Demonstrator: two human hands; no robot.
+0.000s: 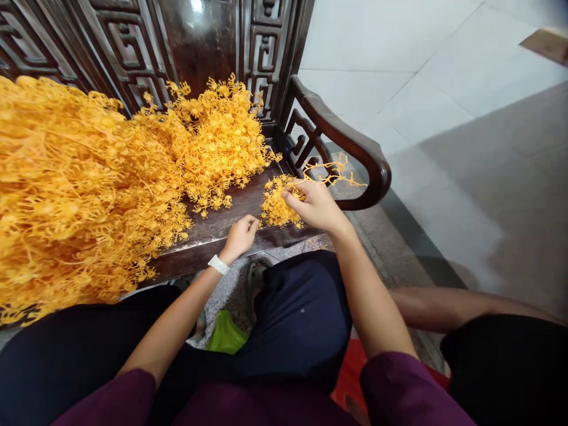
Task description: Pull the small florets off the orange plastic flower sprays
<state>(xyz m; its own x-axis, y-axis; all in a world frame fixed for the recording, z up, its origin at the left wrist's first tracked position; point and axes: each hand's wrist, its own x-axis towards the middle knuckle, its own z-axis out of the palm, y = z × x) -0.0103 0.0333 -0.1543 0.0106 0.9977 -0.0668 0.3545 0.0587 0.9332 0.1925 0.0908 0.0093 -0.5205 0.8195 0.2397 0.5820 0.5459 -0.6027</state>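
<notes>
R hand point(290, 192) pinches thin yellow stems point(338, 176) poking out right, w/ fluffy yellow clump point(277, 205) just left, btwn it & L hand point(241, 236), fingers together.

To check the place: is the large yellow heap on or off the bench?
On: the yellow heap lies across the bench seat, before the backrest.

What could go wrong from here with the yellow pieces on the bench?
The small yellow cluster lies near the front edge of the bench, so a nudge from the right hand might drop pieces to the floor.

The branched yellow stem beside that hand juts toward the carved armrest and could snag there.

The large yellow heap appears to spill past the bench's front edge, so some could slide off.
</notes>
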